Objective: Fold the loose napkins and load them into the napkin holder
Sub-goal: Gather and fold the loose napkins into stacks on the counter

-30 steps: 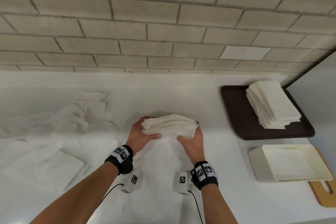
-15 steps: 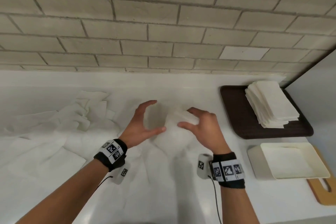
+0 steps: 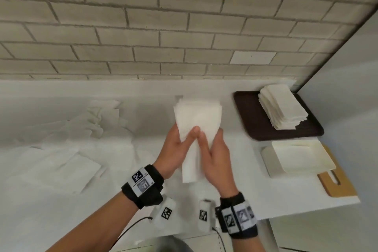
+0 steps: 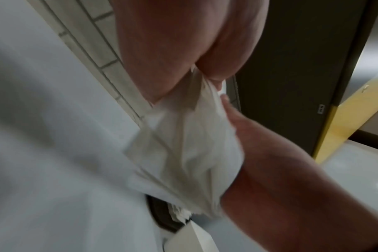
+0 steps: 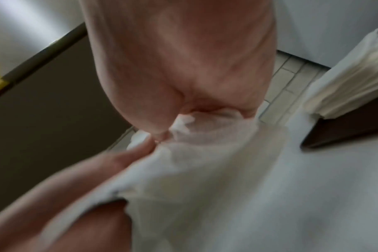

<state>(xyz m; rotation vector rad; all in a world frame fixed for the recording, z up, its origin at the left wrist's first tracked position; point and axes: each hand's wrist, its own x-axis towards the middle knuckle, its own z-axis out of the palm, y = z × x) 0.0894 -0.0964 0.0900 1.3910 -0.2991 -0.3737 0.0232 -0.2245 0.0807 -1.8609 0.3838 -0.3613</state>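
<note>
Lifted upright since half a second ago: napkin bundle [image 3: 197, 116], pinched by left hand [image 3: 177, 149] and right hand [image 3: 214, 153] (soft, light; grip mid-stack).

A dark brown tray [image 3: 248, 112] sat on the white counter [image 3: 235, 196] at the right, against the pale brick wall [image 3: 143, 26]. A wooden cutting board [image 3: 337, 186] lay near the counter's front right corner.

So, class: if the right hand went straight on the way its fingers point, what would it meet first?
The folded napkin that the right hand already grips; past it, probably bare counter, though depth is unclear.
</note>
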